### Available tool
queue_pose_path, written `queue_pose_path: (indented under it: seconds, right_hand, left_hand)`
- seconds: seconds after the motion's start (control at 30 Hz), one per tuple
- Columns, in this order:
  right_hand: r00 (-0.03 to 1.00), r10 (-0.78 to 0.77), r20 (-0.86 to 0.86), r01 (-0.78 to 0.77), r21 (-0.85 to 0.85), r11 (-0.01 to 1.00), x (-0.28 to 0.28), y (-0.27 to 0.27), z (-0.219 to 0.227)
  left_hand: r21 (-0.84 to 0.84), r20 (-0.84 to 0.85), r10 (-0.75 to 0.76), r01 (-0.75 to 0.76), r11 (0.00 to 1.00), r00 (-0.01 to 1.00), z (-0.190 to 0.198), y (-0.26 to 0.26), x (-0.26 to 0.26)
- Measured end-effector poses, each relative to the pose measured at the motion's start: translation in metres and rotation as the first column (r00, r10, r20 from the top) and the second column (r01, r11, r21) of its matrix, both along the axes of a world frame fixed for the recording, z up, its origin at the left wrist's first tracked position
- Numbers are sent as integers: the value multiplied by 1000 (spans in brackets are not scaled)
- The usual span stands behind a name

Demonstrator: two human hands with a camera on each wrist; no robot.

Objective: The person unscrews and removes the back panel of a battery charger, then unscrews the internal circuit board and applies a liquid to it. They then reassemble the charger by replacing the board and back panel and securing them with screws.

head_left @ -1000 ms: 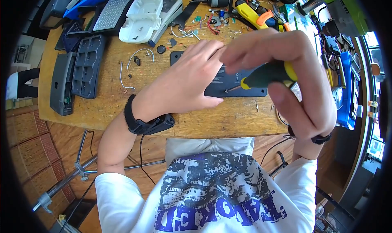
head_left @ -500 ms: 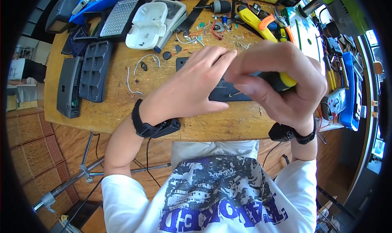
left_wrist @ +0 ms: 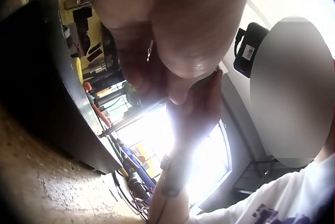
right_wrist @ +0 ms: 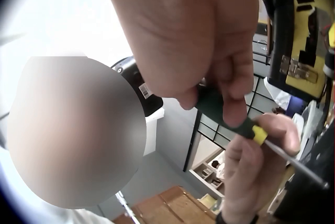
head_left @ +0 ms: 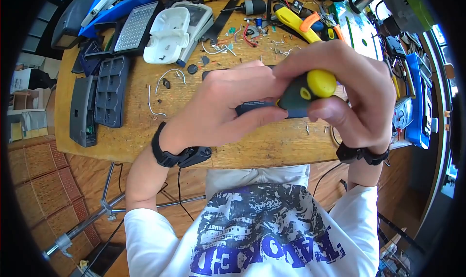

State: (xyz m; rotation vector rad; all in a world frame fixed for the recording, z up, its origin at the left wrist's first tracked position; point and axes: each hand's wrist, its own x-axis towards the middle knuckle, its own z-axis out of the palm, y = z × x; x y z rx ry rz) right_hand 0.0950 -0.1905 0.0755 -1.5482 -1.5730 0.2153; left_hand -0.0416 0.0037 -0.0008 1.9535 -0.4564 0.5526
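Note:
A screwdriver with a dark green and yellow handle point(head_left: 294, 96) is gripped in my right hand point(head_left: 361, 90), its yellow butt end facing up. In the right wrist view its metal shaft point(right_wrist: 296, 162) slants down to a flat black case point(right_wrist: 309, 203). My left hand point(head_left: 218, 100) lies over that case, its thumb and index finger curled round the screwdriver at the yellow collar point(right_wrist: 259, 135). From above, white print shows on the bit of black case point(head_left: 255, 105) between the hands. Most of the case and the screwdriver's tip are hidden there.
Small screws point(head_left: 307, 129) lie near the front edge of the wooden table point(head_left: 233, 148). Black housings point(head_left: 110, 90), a white plastic shell point(head_left: 170, 34) and white wires stand or lie leftward. Behind are a yellow-handled tool point(head_left: 293, 22) and scattered scraps; a green machine point(head_left: 407, 15) stands right.
My left hand has turned and its thumb and index finger have come in round the screwdriver. The handle has tipped more upright in my right hand, its yellow end now showing.

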Motion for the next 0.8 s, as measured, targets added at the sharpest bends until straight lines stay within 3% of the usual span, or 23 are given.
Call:
queue_pose_path:
  seconds: [0.03,0.07,0.13,0.2,0.27,0.3,0.4,0.43,0.53,0.57,0.67,0.7,0.73,0.8]
  right_hand:
    - [991,84,108,-84,-8,996,12,-1,2]
    - [991,85,106,-84,-11,996,13,0,1]
    - [983,72,171,-88,92,992,11,1,-1]
    - [985,59,160,-75,97,992,8,1,-5]
    - [967,6,253,-38,124,992,6,3,-6]
    - [968,5,252,-38,125,992,5,5,-6]
    - [993,112,-39,-106,135,985,3,13,-6]
    - [976,204,71,-214,183,960,12,14,-18]
    - [992,126,18,-127,65,990,14,7,-15]
    - [988,72,138,-100,213,972,13,13,-21]
    - [964,18,266,-87,249,965,11,14,-17]
    - [945,29,326,-93,183,979,12,10,-13]
    - [945,26,327,-91,184,979,10,9,-9]
    - [996,78,41,-79,35,996,2,9,-1]
  left_hand:
    - [11,-27,-9,9,1000,1000,3,-1,-1]
    - [22,-54,-17,18,1000,998,5,-2,-1]
    - [-17,-73,-3,2,1000,997,8,-4,-2]
    - [-51,-93,4,-9,999,996,7,-4,-1]
    - [-13,-29,-25,24,1000,999,1,-1,1]
    - [-12,-30,-25,25,1000,999,0,-1,1]
    - [-25,-34,-38,37,999,999,1,1,0]
    - [-6,-61,-53,53,999,997,3,3,-2]
    - [-17,-99,-33,31,999,994,5,-3,-3]
    - [-40,-106,1,-5,999,994,5,-5,-2]
    - [-72,-70,21,-26,997,997,-5,-7,-1]
    - [-71,-69,19,-24,997,997,-4,-5,0]
    - [-19,-74,6,-7,1000,997,-4,-1,0]
    - [35,-76,-13,16,999,997,-2,2,1]
